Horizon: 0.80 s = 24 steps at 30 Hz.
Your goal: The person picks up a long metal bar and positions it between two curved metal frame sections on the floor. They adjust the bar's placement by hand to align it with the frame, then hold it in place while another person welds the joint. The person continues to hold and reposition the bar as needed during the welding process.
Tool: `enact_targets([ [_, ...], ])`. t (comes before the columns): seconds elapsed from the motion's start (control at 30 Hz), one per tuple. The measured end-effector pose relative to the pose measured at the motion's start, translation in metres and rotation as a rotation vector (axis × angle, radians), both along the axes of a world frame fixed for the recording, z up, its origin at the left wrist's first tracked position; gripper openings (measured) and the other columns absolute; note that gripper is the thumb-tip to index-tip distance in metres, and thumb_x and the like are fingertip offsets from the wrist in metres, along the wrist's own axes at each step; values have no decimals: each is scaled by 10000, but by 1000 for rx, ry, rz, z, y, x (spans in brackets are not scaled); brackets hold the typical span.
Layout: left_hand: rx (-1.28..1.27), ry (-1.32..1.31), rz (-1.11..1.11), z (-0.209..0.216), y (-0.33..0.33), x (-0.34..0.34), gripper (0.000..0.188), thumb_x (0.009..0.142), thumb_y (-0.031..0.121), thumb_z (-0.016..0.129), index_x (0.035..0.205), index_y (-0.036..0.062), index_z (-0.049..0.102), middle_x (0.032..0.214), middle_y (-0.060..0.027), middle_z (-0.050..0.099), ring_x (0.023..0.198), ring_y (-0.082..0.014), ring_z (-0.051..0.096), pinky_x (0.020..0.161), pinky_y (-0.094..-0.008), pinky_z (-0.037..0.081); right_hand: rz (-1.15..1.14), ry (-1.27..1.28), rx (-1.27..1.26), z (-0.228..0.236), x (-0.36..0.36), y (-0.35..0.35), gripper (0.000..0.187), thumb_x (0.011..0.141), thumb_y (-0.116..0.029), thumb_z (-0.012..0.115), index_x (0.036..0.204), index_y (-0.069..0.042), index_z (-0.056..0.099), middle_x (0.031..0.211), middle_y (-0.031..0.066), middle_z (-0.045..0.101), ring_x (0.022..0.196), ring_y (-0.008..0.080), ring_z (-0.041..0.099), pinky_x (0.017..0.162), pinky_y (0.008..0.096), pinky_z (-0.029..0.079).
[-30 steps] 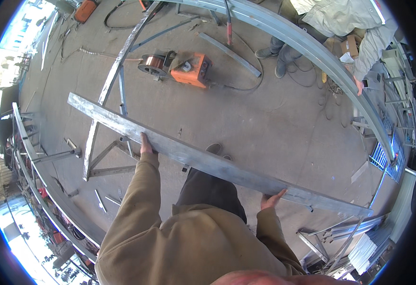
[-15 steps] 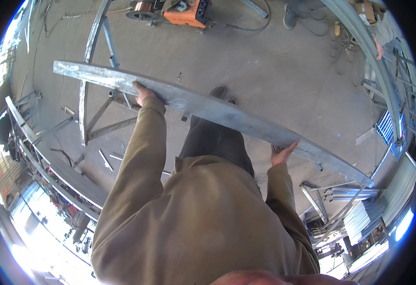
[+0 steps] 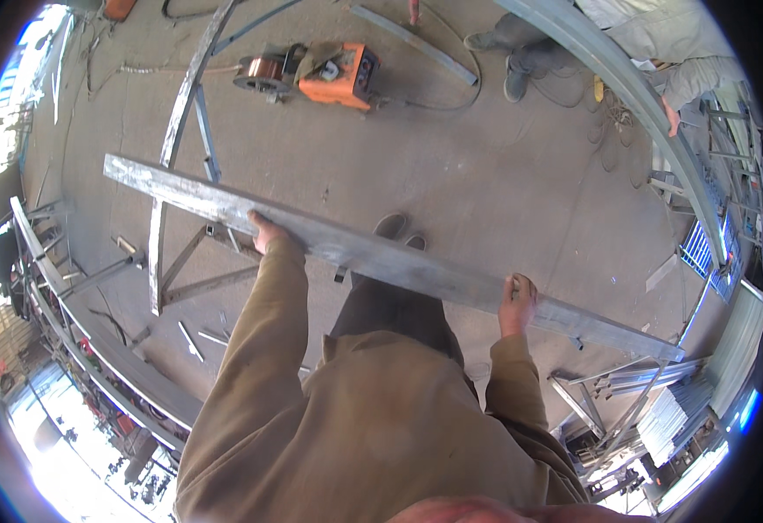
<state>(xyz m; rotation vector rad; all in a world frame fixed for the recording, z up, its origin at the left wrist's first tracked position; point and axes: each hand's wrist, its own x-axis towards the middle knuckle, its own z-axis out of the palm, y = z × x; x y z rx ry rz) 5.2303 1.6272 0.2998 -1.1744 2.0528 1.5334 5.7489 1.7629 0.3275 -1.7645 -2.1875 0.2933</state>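
A long grey metal beam (image 3: 390, 260) slants across in front of my legs, its left end farther from me than its right. Short dark tabs stick out from its near edge. My left hand (image 3: 272, 235) is closed on the beam left of its middle, thumb lying on the upper face and the other fingers hidden beneath. Right of the middle, my right hand (image 3: 517, 307) grips the near edge with its fingers bent over the upper face.
A metal trestle frame (image 3: 156, 253) stands beyond the beam's left part. An orange machine (image 3: 340, 78) with a wire spool (image 3: 262, 75) sits on the floor ahead. At the far right, a co-worker's hand (image 3: 671, 118) is by a curving steel beam (image 3: 639, 96). Metal stock (image 3: 660, 376) lies lower right.
My right hand has shifted slightly left along the beam and now bends its fingers over the upper face. The view has tilted up, showing more of the machine and co-worker.
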Motion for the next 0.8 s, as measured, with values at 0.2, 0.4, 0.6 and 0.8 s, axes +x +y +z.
enact_targets([
  [0.2, 24, 26, 10, 1, 2, 1, 932, 883, 744, 631, 1407, -24, 563, 1323, -201, 667, 1144, -370, 672, 1010, -481, 548, -92, -243, -160, -17, -16, 18, 137, 935, -263, 661, 918, -148, 733, 862, 71, 731, 844, 321, 682, 836, 476, 500],
  [0.4, 56, 20, 53, 8, 7, -1, 905, 904, 695, 653, 1421, -36, 528, 1348, -194, 648, 1171, -372, 654, 1026, -492, 531, -27, -189, -44, -13, -19, 18, 72, 889, -186, 643, 859, -177, 707, 854, 59, 726, 842, 307, 681, 829, 466, 489],
  [0.6, 59, 22, 63, 7, 9, -1, 915, 909, 721, 625, 1423, -29, 522, 1366, -189, 636, 1193, -355, 642, 1052, -461, 515, -27, -165, -53, -10, -21, 19, 57, 882, -179, 648, 861, -179, 701, 854, 57, 723, 854, 306, 677, 828, 466, 478],
  [0.8, -23, 3, 6, 15, 12, -1, 962, 893, 750, 610, 1363, -89, 588, 1341, -208, 657, 1184, -366, 658, 1050, -456, 521, -54, -144, -54, -15, -16, 15, 65, 886, -188, 648, 853, -155, 693, 837, 66, 716, 859, 307, 669, 826, 472, 475],
])
